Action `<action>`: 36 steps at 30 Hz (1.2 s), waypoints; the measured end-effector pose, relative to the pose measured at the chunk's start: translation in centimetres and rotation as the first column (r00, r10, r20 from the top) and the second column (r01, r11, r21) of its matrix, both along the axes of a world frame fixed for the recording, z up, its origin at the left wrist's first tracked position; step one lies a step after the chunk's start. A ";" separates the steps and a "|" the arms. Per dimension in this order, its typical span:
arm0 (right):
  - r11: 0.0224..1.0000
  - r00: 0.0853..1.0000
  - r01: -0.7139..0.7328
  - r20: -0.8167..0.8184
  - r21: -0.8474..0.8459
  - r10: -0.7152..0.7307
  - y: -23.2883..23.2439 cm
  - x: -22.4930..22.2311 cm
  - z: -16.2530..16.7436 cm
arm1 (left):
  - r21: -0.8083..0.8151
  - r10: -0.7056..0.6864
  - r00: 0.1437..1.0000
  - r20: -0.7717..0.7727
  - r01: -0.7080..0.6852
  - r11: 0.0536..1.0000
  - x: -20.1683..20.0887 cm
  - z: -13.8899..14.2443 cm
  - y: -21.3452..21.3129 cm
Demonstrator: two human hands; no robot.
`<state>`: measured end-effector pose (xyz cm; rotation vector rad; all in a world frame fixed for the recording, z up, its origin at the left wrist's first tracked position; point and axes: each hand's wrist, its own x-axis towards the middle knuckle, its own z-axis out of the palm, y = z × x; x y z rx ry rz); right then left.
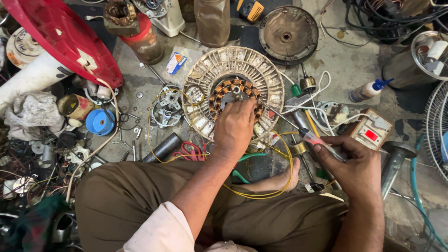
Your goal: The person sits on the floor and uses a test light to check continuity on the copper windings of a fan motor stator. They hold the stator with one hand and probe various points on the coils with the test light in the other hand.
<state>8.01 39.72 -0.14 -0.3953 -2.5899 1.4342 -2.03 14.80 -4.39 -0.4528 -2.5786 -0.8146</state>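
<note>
1. The red fan blade (65,39) fills the upper left corner, tilted over a white tube (32,77) and a heap of small parts.
2. The round motor stator (233,93) lies flat on the concrete floor (350,65) in the middle of the view, a pale ring of laminations around an inner circle of copper coils (219,93).
3. A dark round motor cover (288,33) lies flat just behind the stator, toward the upper right.
4. The left hand (234,128) rests palm down on the stator's near right part, fingers curled onto the copper coils (whether the fingertips pinch a wire cannot be told, as the hand hides them).
5. The right hand (352,170) is well right of the stator, closed around a slim probe-like tool (322,143) whose metal tip points toward the coils.
6. A small switch box (371,133) with 1 red rocker sits just beyond the right hand.
7. A yellow wire (280,179) loops from the stator around the person's bare foot (284,179).
8. A blue cap (100,122) lies to the left of the stator, among loose screws.
</note>
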 end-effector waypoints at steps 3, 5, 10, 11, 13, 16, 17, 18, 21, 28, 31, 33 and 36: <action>1.000 1.000 -0.001 -0.005 0.012 0.001 0.0 0.1 0.2 | -0.005 -0.010 1.000 0.024 0.010 1.000 0.0 0.0 0.0; 1.000 1.000 0.003 -0.007 0.021 -0.003 -0.1 0.0 0.2 | -0.007 -0.012 1.000 0.023 0.012 1.000 0.0 0.2 0.0; 0.997 1.000 0.011 0.000 0.074 -0.011 -0.2 0.0 0.4 | -0.013 -0.013 0.999 0.031 0.014 1.000 0.2 0.6 -0.1; 0.997 1.000 0.004 -0.005 0.075 -0.004 -0.3 0.0 0.4 | -0.012 -0.012 0.999 0.033 0.012 1.000 0.2 0.7 -0.1; 0.997 1.000 -0.009 -0.019 0.078 0.011 -0.3 0.0 0.5 | -0.008 -0.009 0.999 0.034 0.010 1.000 0.2 0.8 -0.1; 0.997 1.000 0.013 0.007 0.071 -0.014 -0.3 0.0 0.4 | -0.021 -0.012 0.999 0.035 0.013 1.000 0.3 0.9 -0.2; 0.996 1.000 0.006 -0.009 0.094 -0.005 -0.3 0.0 0.4 | -0.017 -0.014 0.999 0.035 0.015 1.000 0.3 1.0 -0.3; 0.993 1.000 -0.001 -0.025 0.118 0.004 -0.3 0.0 0.3 | -0.013 -0.016 0.999 0.036 0.016 1.000 0.3 1.0 -0.3; 0.989 0.999 -0.007 -0.037 0.147 0.013 -0.3 0.0 0.2 | -0.009 -0.022 1.000 0.019 0.022 1.000 0.4 1.2 -0.5; 0.984 1.000 0.019 0.002 0.180 -0.020 -0.4 0.0 0.6 | -0.011 -0.022 1.000 0.010 0.023 1.000 0.3 1.3 -0.2; 0.986 0.999 0.006 -0.039 0.164 0.001 -0.4 0.1 0.7 | -0.040 -0.010 0.999 0.041 0.011 0.999 0.0 1.4 0.1; 0.985 1.000 0.003 -0.031 0.173 0.003 -0.4 0.1 0.7 | -0.052 -0.011 0.999 0.032 0.012 0.999 -0.1 1.4 0.1; 0.986 1.000 0.002 -0.026 0.166 0.002 -0.4 0.1 0.6 | -0.058 -0.008 0.999 0.034 0.010 0.998 0.0 1.6 0.1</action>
